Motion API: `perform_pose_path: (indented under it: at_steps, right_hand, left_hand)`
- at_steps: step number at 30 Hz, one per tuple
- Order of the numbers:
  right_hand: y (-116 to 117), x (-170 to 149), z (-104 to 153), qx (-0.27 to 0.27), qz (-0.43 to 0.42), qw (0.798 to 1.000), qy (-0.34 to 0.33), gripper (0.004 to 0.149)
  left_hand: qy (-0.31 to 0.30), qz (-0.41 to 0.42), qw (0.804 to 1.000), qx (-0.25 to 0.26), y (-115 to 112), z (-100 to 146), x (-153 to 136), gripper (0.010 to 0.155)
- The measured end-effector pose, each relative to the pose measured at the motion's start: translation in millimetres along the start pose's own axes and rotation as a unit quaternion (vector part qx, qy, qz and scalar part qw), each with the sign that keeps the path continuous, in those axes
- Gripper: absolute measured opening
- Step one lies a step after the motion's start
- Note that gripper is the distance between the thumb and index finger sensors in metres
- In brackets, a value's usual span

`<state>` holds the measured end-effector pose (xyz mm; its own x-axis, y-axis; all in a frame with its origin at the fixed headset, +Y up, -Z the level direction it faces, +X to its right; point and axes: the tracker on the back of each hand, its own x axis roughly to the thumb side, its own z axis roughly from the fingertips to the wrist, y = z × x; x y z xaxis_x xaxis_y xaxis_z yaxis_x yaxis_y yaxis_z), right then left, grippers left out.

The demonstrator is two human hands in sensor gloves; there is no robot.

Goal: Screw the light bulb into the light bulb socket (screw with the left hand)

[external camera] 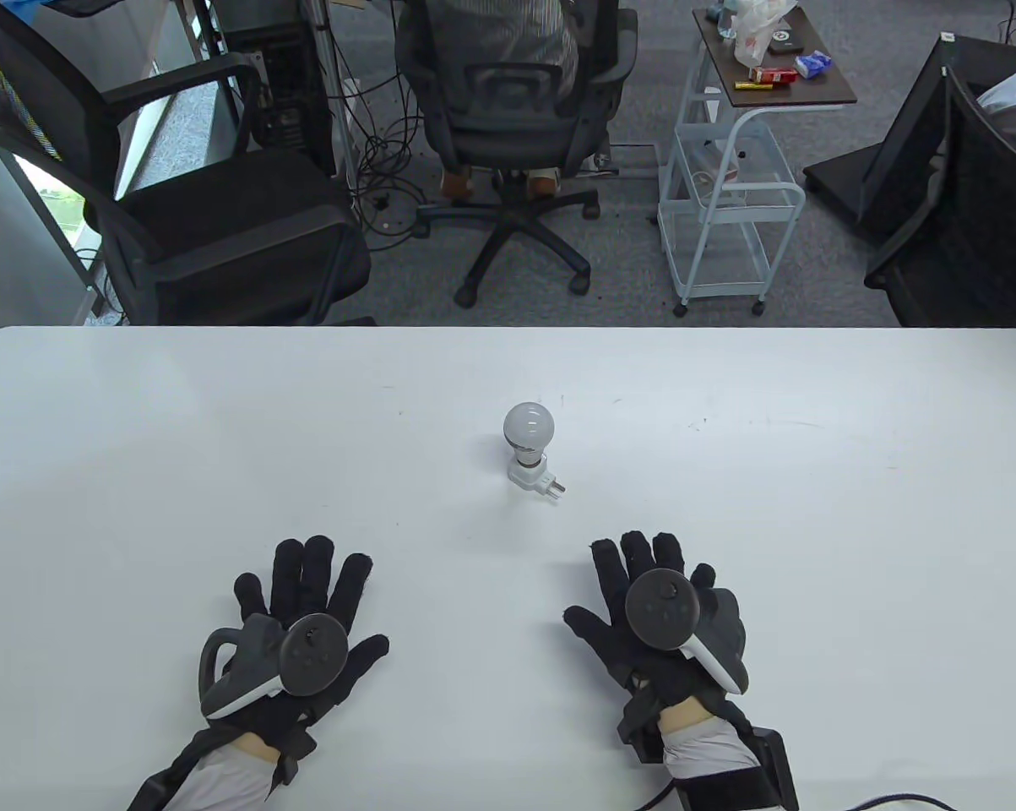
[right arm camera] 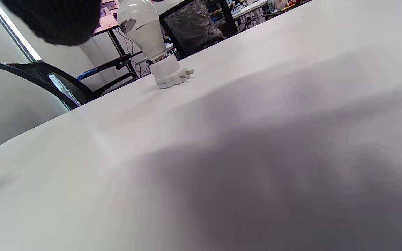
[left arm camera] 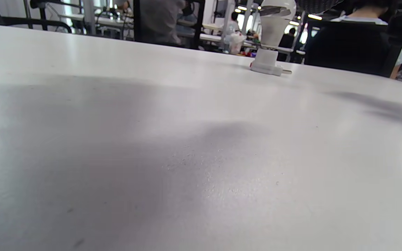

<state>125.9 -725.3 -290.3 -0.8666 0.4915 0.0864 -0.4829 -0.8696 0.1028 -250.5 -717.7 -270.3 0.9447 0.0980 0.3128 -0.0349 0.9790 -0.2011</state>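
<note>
both hands lie flat and open on the white table (external camera: 220, 439), palms down, gripping nothing: the left hand (external camera: 296, 621) near the front edge on the left, the right hand (external camera: 655, 612) opposite. between and beyond them, well apart from either, the bulb (external camera: 528, 427) stands upright in the socket (external camera: 531, 476), plug pins pointing toward the right hand. the bulb looks seated, though whether it is fully tight cannot be told. if so, little or nothing seems left.
</note>
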Motion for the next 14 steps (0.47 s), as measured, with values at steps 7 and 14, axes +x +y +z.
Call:
perform_pose_path:
  at_steps: [7, 14]
  right_hand:
    - [5.4, 1.2, -5.1, 0.023, 0.002, 1.000, -0.010, 0.076]
    - [7.3, -4.4, -8.3, 0.039, -0.009, 0.999, 0.000, 0.075]
  left_hand:
    - [0.009, 0.010, 1.000, -0.002, 2.7, 0.3, -4.6, 0.084]
    - [0.007, 0.014, 1.000, -0.005, 3.0, -2.7, -8.2, 0.084]
